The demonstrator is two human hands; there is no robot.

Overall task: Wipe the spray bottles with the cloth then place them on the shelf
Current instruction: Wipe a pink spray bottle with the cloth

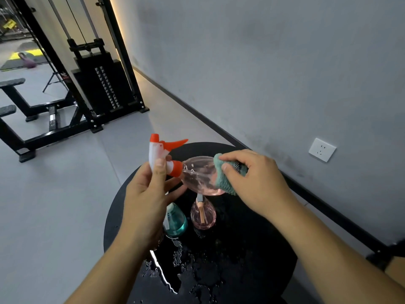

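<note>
Left hand (151,194) grips spray head of pink spray bottle (198,175), held sideways above round black table (252,249). Right hand (252,178) pinches teal cloth (225,176) against bottle base. Teal bottle (176,220), small pink bottle (203,213) stand mid-table; water droplets (186,268) near front edge.

Left hand (151,191) hides teal bottle (176,222) sprayer head

No readable text, brand, number or sign anywhere. Small whitish and red label (65,76) on the black gym machine frame, too blurred to read. Yellow tag (9,24) far off at top left, dark marks on it illegible. White wall socket (322,149) unmarked. Spray bottles bare of printed labels.
</note>
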